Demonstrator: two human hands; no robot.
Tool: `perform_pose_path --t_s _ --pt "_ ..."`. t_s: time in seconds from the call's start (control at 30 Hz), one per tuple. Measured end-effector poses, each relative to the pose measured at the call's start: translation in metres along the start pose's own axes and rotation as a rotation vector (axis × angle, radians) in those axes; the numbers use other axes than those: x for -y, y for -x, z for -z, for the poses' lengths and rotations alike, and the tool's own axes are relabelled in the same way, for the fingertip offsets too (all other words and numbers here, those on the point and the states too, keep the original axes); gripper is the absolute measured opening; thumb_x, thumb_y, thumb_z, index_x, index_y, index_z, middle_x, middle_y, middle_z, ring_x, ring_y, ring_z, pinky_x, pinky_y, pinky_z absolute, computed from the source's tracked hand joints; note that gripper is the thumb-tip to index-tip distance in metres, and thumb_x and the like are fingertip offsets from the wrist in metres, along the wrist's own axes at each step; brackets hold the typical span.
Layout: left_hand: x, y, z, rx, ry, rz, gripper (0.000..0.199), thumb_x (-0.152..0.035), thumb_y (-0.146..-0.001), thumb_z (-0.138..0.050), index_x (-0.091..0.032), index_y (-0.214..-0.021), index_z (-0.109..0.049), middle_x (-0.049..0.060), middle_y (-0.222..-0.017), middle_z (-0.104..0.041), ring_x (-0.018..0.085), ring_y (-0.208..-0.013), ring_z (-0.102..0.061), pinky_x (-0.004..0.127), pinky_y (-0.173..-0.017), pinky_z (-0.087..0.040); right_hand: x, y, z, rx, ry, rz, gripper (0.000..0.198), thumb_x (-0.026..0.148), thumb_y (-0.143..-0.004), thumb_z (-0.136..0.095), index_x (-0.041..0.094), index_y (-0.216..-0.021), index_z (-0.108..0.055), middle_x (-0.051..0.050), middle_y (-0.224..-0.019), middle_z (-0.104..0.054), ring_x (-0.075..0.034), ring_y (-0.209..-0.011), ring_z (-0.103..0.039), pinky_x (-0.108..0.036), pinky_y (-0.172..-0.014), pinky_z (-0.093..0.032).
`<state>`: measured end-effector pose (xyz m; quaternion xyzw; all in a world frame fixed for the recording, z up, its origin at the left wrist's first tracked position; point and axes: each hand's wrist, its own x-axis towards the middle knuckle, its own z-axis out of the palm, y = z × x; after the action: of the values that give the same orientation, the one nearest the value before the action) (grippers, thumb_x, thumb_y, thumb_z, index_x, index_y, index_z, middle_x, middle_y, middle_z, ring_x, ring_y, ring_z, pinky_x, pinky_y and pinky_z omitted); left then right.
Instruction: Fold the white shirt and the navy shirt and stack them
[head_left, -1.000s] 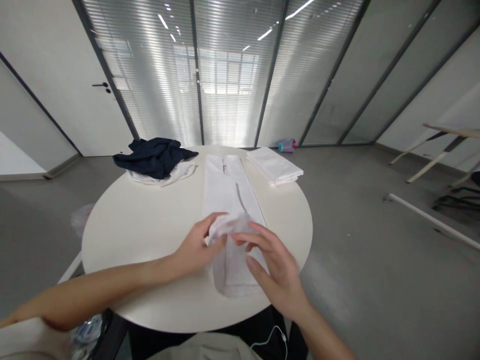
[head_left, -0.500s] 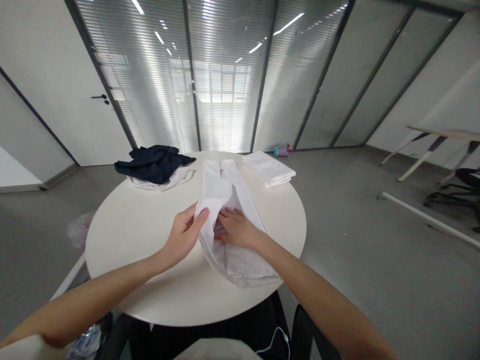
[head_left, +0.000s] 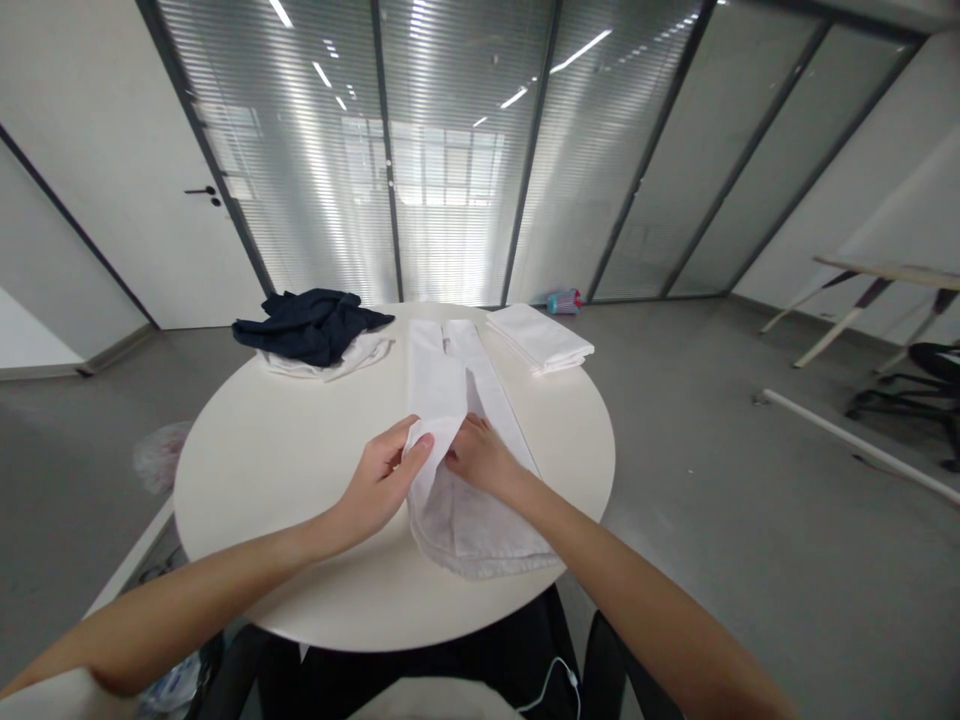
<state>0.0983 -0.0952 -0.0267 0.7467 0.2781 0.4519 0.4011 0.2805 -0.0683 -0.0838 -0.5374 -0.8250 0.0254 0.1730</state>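
A white shirt (head_left: 491, 515) lies folded into a long strip on the round table, its curved hem towards me and a narrow slit at the far end. My left hand (head_left: 390, 475) pinches a lifted flap at the shirt's left edge between thumb and fingers. Close beside it, my right hand (head_left: 484, 455) has its fingers curled into the fold at the shirt's middle. Cloth and the hand itself partly hide those fingertips.
On the white round table (head_left: 300, 470), a dark navy garment (head_left: 311, 325) lies crumpled over a whitish cloth (head_left: 330, 362) at the far left. A folded white cloth (head_left: 540, 338) lies at the far right. Beyond the table a small blue-and-red container (head_left: 564, 302) is on the floor.
My left hand has drawn the flap slightly right and inward. My right hand's fingers, spread inside the opening before, are now curled into the cloth.
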Motion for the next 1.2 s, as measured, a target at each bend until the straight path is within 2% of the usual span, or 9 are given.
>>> perform_pose_path --t_s 0.23,0.37,0.57,0.73,0.83,0.93,1.0,1.1,1.2 --pt "-0.002 0.002 0.001 -0.052 -0.016 0.067 0.038 -0.048 -0.095 -0.052 -0.017 -0.075 -0.061 0.001 -0.076 -0.056 0.016 -0.072 -0.053 0.025 -0.065 -0.044 0.012 -0.01 0.013 -0.029 0.086 0.038 0.037 0.011 -0.098 -0.037 0.018 -0.12 -0.066 -0.013 -0.113 -0.068 -0.024 -0.093 -0.064 -0.038 -0.08 -0.049" --pt "-0.004 0.002 0.0 -0.033 -0.049 0.039 0.04 -0.048 -0.096 -0.049 -0.017 -0.072 -0.058 0.002 -0.076 -0.055 0.015 -0.07 -0.052 0.025 -0.063 -0.042 -0.004 -0.001 0.024 -0.036 0.059 0.093 0.031 0.014 -0.098 -0.042 0.019 -0.112 -0.069 -0.012 -0.117 -0.066 -0.023 -0.094 -0.063 -0.034 -0.08 -0.049" --pt "0.005 -0.002 -0.013 0.251 -0.213 -0.109 0.037 -0.036 -0.1 -0.041 -0.017 -0.074 -0.059 0.003 -0.078 -0.056 0.014 -0.072 -0.054 0.027 -0.068 -0.044 -0.021 0.035 0.04 0.013 0.044 -0.029 0.022 0.009 -0.091 -0.05 0.016 -0.099 -0.069 -0.011 -0.103 -0.067 -0.024 -0.095 -0.062 -0.037 -0.085 -0.05" --pt "0.008 0.003 -0.023 0.573 -0.336 -0.21 0.025 -0.035 -0.097 -0.051 -0.017 -0.099 -0.068 0.007 -0.098 -0.066 0.017 -0.083 -0.063 0.03 -0.078 -0.05 -0.008 0.084 0.049 -0.115 -0.127 -0.093 0.067 -0.003 -0.078 -0.051 0.023 -0.14 -0.048 -0.012 -0.129 -0.049 -0.017 -0.095 -0.062 -0.036 -0.085 -0.055" --pt "0.011 -0.01 -0.018 0.606 -0.265 -0.25 0.027 -0.034 -0.098 -0.05 -0.018 -0.105 -0.071 0.008 -0.101 -0.07 0.018 -0.089 -0.067 0.03 -0.082 -0.052 0.004 0.116 0.044 -0.112 -0.191 0.028 0.071 -0.007 -0.073 -0.053 0.029 -0.135 -0.054 -0.009 -0.127 -0.048 -0.017 -0.097 -0.06 -0.036 -0.088 -0.055" --pt "0.032 -0.048 -0.007 0.41 -0.296 -0.205 0.035 -0.035 -0.101 -0.042 -0.017 -0.097 -0.073 0.009 -0.096 -0.072 0.019 -0.087 -0.068 0.031 -0.081 -0.053 0.014 0.138 0.039 -0.163 -0.142 0.083 0.049 -0.002 -0.079 -0.058 0.026 -0.118 -0.064 -0.008 -0.115 -0.056 -0.02 -0.096 -0.059 -0.04 -0.087 -0.055" --pt "0.058 -0.082 -0.002 0.313 -0.416 -0.19 0.036 -0.037 -0.099 -0.043 -0.018 -0.109 -0.072 0.01 -0.111 -0.072 0.022 -0.1 -0.068 0.035 -0.091 -0.052 0.018 0.145 0.036 -0.185 -0.124 0.113 0.036 0.002 -0.084 -0.059 0.024 -0.11 -0.067 -0.009 -0.11 -0.06 -0.022 -0.097 -0.059 -0.041 -0.084 -0.054" --pt "0.101 -0.126 -0.004 0.347 -0.666 -0.171 0.043 -0.041 -0.097 -0.047 -0.016 -0.128 -0.064 0.012 -0.139 -0.059 0.027 -0.135 -0.05 0.04 -0.115 -0.036 0.018 0.149 0.031 -0.198 -0.161 0.132 0.027 0.006 -0.088 -0.058 0.024 -0.105 -0.068 -0.008 -0.104 -0.063 -0.021 -0.094 -0.059 -0.038 -0.081 -0.054" --pt "0.136 -0.148 -0.013 0.456 -0.85 -0.088 0.061 -0.05 -0.096 -0.048 -0.013 -0.144 -0.05 0.017 -0.157 -0.037 0.032 -0.15 -0.023 0.049 -0.122 -0.018 0.016 0.149 0.025 -0.223 -0.226 0.14 0.022 0.008 -0.091 -0.056 0.023 -0.101 -0.068 -0.006 -0.094 -0.064 -0.019 -0.087 -0.06 -0.035 -0.076 -0.053"
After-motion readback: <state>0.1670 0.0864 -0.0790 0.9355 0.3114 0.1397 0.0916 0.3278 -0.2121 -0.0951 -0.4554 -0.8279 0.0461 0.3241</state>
